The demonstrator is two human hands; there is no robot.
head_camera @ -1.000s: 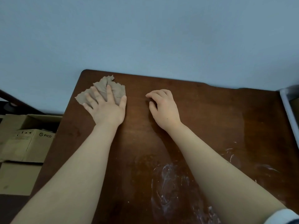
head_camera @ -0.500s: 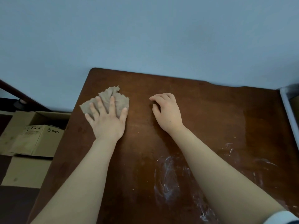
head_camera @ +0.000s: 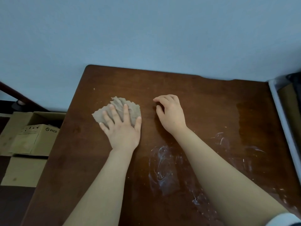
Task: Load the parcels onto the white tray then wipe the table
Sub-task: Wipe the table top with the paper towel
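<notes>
My left hand presses flat, fingers spread, on a crumpled grey-brown cloth lying on the dark wooden table toward its far left part. My right hand rests on the table just right of the cloth, fingers loosely curled, holding nothing. The white tray shows only as a rim at the right edge, with a brown parcel partly visible in it.
White smears mark the table near the front middle and right. Cardboard boxes stand on the floor left of the table. A pale blue wall runs behind the table's far edge.
My left hand has slid the cloth back toward me and slightly right from the far left corner. My right hand has stayed about where it was.
</notes>
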